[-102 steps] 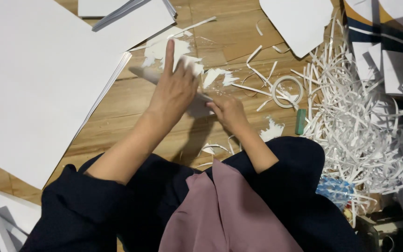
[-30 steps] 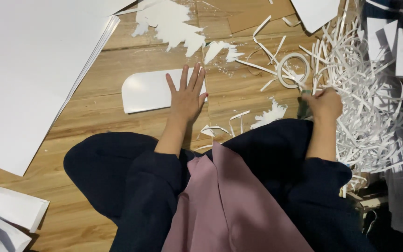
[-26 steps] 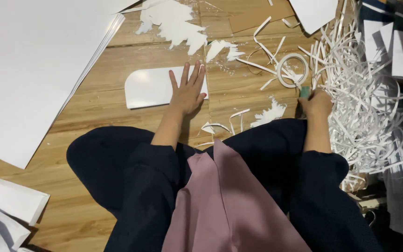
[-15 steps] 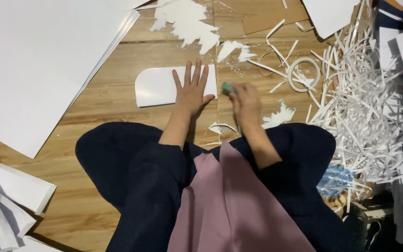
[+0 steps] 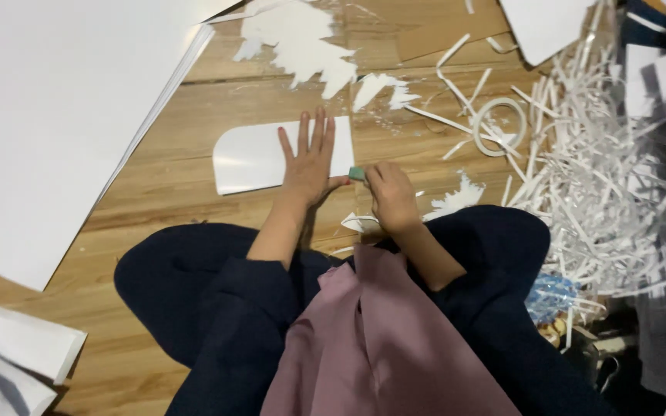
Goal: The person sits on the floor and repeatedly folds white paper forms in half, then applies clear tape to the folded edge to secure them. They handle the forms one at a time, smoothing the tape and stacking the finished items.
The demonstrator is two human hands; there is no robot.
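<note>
On the wooden floor point(image 5: 156, 185), the left hand point(image 5: 310, 162) lies open, flat on a white card point(image 5: 248, 158); just right, the right hand point(image 5: 391, 196) grips a small green tool point(image 5: 357, 174).

My left hand point(image 5: 311, 163) lay flat, fingers spread, on a white card with one rounded end point(image 5: 252, 158), pressing it against the wooden floor point(image 5: 163, 200). My right hand point(image 5: 391, 196) was curled around a small green tool point(image 5: 357, 174), whose tip sat just at the card's right lower corner, beside my left thumb. A roll of white tape point(image 5: 500, 126) lay further right, near a heap of thin white paper strips point(image 5: 603, 177). Torn white scraps point(image 5: 298, 42) lay beyond the card, and a large white sheet point(image 5: 48, 115) covered the floor to my left. More scraps point(image 5: 456, 200) lay by my right knee.
</note>
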